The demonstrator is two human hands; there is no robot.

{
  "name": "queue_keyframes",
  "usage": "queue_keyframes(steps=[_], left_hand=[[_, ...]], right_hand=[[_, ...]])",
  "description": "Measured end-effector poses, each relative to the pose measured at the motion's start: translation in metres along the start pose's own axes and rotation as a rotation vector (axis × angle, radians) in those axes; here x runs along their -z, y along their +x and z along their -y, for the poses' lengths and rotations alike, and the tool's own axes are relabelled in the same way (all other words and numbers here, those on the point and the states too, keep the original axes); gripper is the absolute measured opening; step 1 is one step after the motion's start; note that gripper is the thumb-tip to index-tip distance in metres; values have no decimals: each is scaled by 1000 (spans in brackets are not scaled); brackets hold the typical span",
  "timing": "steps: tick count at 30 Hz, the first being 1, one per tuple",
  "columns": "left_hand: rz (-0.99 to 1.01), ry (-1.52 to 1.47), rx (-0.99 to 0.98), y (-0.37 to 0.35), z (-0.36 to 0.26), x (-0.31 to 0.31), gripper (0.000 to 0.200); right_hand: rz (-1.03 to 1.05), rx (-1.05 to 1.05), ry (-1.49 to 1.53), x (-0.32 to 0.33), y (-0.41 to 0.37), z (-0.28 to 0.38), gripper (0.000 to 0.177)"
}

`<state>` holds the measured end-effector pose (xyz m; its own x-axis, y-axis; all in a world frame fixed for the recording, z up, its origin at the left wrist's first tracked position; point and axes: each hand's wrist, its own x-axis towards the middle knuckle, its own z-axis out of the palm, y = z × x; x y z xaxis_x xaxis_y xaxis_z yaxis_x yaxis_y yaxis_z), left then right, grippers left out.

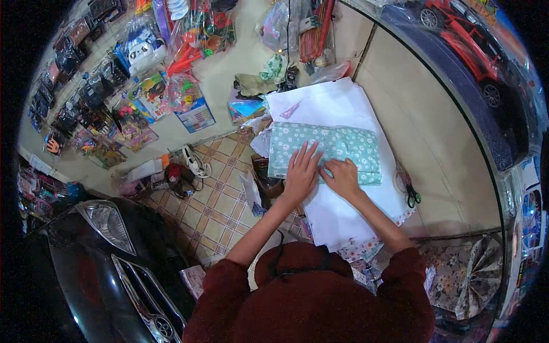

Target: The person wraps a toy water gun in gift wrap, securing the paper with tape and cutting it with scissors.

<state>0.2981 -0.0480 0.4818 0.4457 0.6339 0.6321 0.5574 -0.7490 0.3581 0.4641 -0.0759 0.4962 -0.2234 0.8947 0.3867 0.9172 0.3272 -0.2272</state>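
Note:
A flat parcel in mint-green gift wrap with white daisies (pixel 354 140) lies on large white paper sheets (pixel 343 214). My left hand (pixel 303 170) rests flat on the parcel's near side, its fingers outstretched and slightly apart. Beside it, my right hand (pixel 343 177) is closed, with bent fingers pressed down at the parcel's near edge. What those fingertips pinch, if anything, is hidden. Black-and-green-handled scissors (pixel 413 197) lie to the right of the sheets. A clear ring that looks like a tape roll (pixel 400 180) is close to them.
Glass edging (pixel 480 134) curves along the right, with a boxed red toy car (pixel 469 43) beyond it. Flower-printed paper (pixel 457 274) lies at lower right. A large black toy car (pixel 114 263) stands at left on tiled floor (pixel 220 183). Packaged goods hang on the wall.

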Motion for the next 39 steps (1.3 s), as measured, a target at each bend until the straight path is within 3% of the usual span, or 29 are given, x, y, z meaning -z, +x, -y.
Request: queue_keyframes(steps=[9,12,14,15,18,21,24,25,28,39], left_hand=[[-13,246,-39,25,20,-44,50],[-36,288,-42,22,21,-46,52],[-46,324,-48,21,24,-51,52],[-53,335,-50,22,25,-51,52],[-78,363,-57,22,26,-52,52],[-101,369,-63,23,24,-54,51],[-82,337,-52,23,25,-54,50],[-72,310,-35,23,23,-55,51],[-25,267,-8,23,23,-52,51],[51,301,-52,26,31,-35,50]], right_hand=[[-104,-87,66,-9,-2,4,22],[-20,-156,119,3,-6,1,17],[-81,-173,321,15,-12,0,16],[-111,-181,422,23,-17,-2,18],[-335,-143,38,53,-33,-14,38],[-533,-332,-17,67,-45,-28,67],[-407,-610,173,60,-61,-45,67],[-436,-541,156,54,-63,-51,62],[-508,-535,471,37,-62,-59,54],[-416,-640,414,30,-70,-70,43]])
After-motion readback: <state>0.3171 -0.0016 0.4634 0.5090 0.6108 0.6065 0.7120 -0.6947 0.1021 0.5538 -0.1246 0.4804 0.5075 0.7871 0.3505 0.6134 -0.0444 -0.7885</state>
